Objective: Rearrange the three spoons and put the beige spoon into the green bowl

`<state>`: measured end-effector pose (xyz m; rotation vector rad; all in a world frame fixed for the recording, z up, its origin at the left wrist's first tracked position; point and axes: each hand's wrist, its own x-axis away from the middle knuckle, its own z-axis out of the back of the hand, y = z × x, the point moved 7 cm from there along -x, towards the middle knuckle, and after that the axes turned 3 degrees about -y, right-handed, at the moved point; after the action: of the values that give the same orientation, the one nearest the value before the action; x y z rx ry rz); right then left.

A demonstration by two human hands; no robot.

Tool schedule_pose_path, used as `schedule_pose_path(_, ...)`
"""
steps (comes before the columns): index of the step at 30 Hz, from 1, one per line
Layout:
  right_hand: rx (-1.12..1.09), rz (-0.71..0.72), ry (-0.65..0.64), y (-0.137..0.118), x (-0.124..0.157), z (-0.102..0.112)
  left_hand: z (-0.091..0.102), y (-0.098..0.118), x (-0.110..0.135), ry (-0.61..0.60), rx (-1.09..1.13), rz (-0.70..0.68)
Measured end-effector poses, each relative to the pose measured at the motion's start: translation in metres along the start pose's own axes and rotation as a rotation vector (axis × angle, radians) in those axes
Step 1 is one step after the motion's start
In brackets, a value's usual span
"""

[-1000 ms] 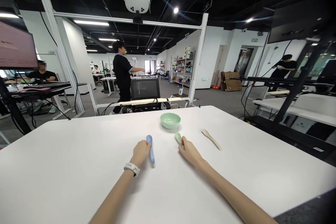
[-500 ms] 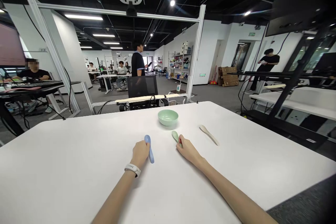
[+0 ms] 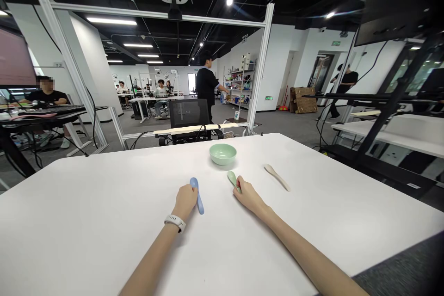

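My left hand [image 3: 185, 200], with a pale watch band at the wrist, is closed on a blue spoon [image 3: 200, 204] that lies along the white table [image 3: 104, 212]. The spoon's bowl points away from me, and my fingers cover part of its handle. To the right, my right hand [image 3: 249, 196] pinches the handle of a light green spoon [image 3: 232, 177], its bowl showing beyond my fingertips. Just past that spoon stands a green bowl [image 3: 223, 155]. A beige spoon [image 3: 277, 177] rests untouched on the tabletop, right of my right hand.
A metal frame [image 3: 258, 69] rises behind the table's far edge, and a black office chair [image 3: 189, 113] stands beyond it. One person [image 3: 207, 83] is on foot past the chair. Another desk [image 3: 391, 132] is at the right.
Both hands and the spoons stay in nearly the same place. In the background, the standing person has shifted to the right with an arm stretched out, and the person at far right has moved slightly left.
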<state>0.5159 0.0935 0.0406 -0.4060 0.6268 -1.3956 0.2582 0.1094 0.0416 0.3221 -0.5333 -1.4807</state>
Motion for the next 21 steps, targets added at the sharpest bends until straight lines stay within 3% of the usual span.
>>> schedule_pose_path(21, -0.029, 0.022, 0.023, 0.0076, 0.0002, -0.0033, 0.0056, 0.0058, 0.0069, -0.014, -0.093, 0.023)
